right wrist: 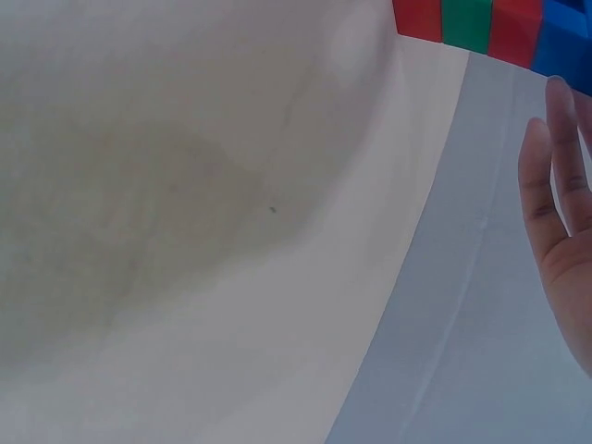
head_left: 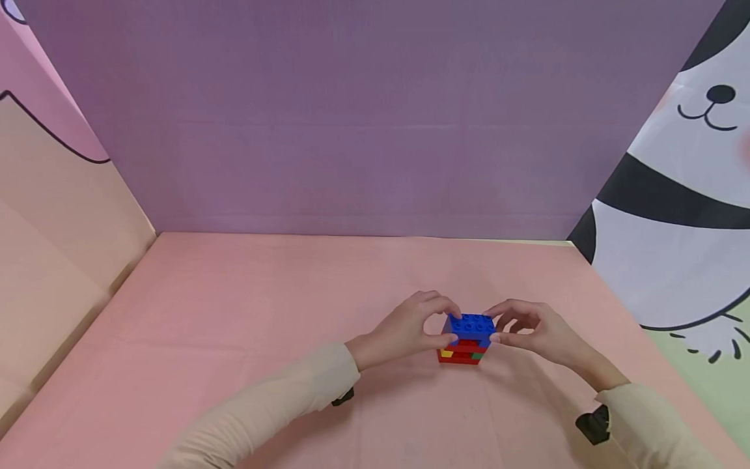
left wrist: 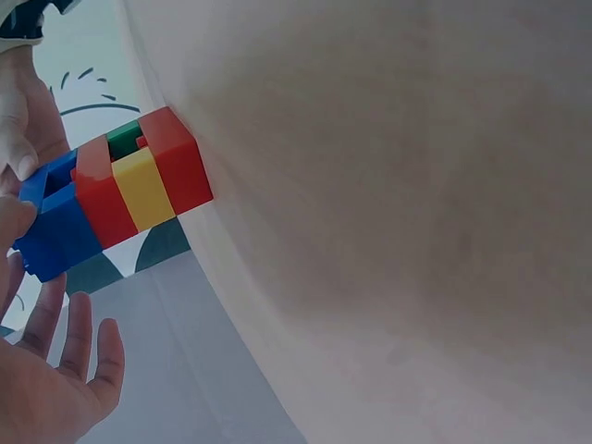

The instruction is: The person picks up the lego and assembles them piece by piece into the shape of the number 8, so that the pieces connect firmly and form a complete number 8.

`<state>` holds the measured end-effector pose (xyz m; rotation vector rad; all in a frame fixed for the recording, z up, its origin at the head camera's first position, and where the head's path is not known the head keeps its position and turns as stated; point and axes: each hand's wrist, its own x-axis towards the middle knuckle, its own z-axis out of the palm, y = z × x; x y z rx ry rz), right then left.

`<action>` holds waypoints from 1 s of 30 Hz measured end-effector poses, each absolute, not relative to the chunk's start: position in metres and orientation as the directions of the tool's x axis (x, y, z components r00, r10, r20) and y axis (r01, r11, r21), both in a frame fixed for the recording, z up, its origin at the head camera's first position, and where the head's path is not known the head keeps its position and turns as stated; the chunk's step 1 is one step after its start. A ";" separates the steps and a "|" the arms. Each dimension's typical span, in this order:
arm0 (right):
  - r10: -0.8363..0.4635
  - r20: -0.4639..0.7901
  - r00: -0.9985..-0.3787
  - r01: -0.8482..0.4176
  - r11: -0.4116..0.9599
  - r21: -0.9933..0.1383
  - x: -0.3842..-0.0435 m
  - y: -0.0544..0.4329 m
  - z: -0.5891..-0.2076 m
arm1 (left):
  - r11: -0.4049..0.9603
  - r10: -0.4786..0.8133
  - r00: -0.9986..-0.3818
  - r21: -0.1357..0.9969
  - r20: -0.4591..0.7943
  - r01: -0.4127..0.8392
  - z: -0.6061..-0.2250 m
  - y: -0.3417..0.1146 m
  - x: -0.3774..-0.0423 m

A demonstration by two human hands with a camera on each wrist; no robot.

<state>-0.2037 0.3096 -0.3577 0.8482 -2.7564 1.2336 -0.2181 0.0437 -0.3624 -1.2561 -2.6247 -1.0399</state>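
Note:
A short tower of toy building bricks stands upright on the pink surface, right of centre in the head view. On top lies a studded blue brick (head_left: 472,325), with more blue beneath it. Below come a red brick (left wrist: 102,199), then a yellow brick (left wrist: 143,190) and a green brick (right wrist: 465,23) side by side, and a red brick (head_left: 459,360) at the bottom. My left hand (head_left: 413,326) pinches the top blue brick's left end between thumb and index finger. At its right end my right hand (head_left: 545,332) does the same; its other fingers are partly hidden.
The pink tabletop (head_left: 246,293) spreads around the tower. A purple wall (head_left: 363,117) rises behind it, a beige panel (head_left: 53,260) at the left, and a panda-printed panel (head_left: 668,273) at the right. A dark wrist device (head_left: 594,425) sits by the right sleeve.

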 end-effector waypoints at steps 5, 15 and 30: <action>-0.470 0.214 -0.856 -0.474 0.552 -0.686 -0.206 0.309 -0.357 | 0.420 0.659 -0.681 0.594 0.320 0.686 -0.363 0.044 -0.221; -0.460 0.209 -0.863 -0.465 0.561 -0.685 -0.209 0.307 -0.356 | 0.362 0.652 -0.674 0.639 0.346 0.679 -0.364 0.045 -0.231; -0.436 0.272 -0.858 -0.490 0.536 -0.687 -0.211 0.301 -0.362 | 0.348 0.634 -0.708 0.703 0.310 0.620 -0.367 0.049 -0.246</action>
